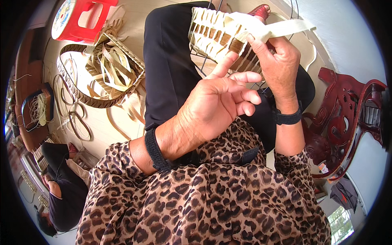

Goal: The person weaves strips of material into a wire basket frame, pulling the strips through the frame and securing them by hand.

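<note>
Pinching a pale strip (292,27), the right hand (279,59) adjoins the woven panel (213,34), just beyond the empty, half-open left hand (214,98).

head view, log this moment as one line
left hand: open, palm up, near woven panel | right hand: holding pale strip | nearby: red stool

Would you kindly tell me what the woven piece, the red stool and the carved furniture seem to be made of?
The woven piece: flat, interlaced cream and brown strips, fairly matte, perhaps plant fibre or plastic; the look leaves it open.
The red stool: probably moulded plastic, given its smooth surface and rounded cutouts.
The carved furniture: likely varnished wood, dark red with shiny highlights.
</note>
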`<move>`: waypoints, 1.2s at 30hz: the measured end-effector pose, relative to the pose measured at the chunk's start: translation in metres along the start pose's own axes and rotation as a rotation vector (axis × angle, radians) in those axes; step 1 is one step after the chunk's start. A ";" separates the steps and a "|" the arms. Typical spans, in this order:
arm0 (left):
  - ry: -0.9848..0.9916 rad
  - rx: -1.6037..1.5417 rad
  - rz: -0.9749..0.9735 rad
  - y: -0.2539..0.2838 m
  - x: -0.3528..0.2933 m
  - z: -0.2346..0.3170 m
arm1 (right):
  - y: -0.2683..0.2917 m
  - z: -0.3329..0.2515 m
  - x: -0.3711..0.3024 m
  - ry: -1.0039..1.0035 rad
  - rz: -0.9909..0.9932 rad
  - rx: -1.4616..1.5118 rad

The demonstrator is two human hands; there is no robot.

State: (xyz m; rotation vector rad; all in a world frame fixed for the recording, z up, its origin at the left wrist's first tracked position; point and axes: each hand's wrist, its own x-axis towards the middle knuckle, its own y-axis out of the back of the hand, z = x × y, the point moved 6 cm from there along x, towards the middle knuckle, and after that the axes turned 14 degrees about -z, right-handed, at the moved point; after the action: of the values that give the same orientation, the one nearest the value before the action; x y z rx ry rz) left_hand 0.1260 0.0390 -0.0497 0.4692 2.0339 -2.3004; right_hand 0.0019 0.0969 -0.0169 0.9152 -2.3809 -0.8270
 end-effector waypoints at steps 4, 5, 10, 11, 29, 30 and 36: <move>0.004 -0.036 0.003 0.007 0.004 0.001 | 0.001 0.008 0.005 -0.146 -0.112 0.164; 0.001 -0.038 0.001 0.009 0.005 0.002 | 0.002 0.007 0.006 -0.144 -0.115 0.162; 0.135 0.461 0.061 0.009 0.002 0.010 | 0.003 0.000 0.007 -0.075 -0.072 0.101; 0.132 0.460 0.059 0.008 0.001 0.008 | 0.002 0.000 0.007 -0.073 -0.074 0.099; 0.027 -0.152 -0.202 0.000 0.014 -0.014 | 0.011 -0.024 0.023 -0.034 -0.407 -0.160; 0.037 -0.138 -0.174 0.001 0.013 -0.014 | 0.011 -0.024 0.023 -0.043 -0.429 -0.214; 0.040 -0.066 -0.154 0.003 0.010 -0.011 | 0.017 -0.006 0.015 -0.306 -0.411 0.151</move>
State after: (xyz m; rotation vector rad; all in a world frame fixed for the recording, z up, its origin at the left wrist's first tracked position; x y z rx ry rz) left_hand 0.1190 0.0507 -0.0562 0.3699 2.2315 -2.3152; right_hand -0.0116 0.0941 0.0019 1.4660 -2.5805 -1.0081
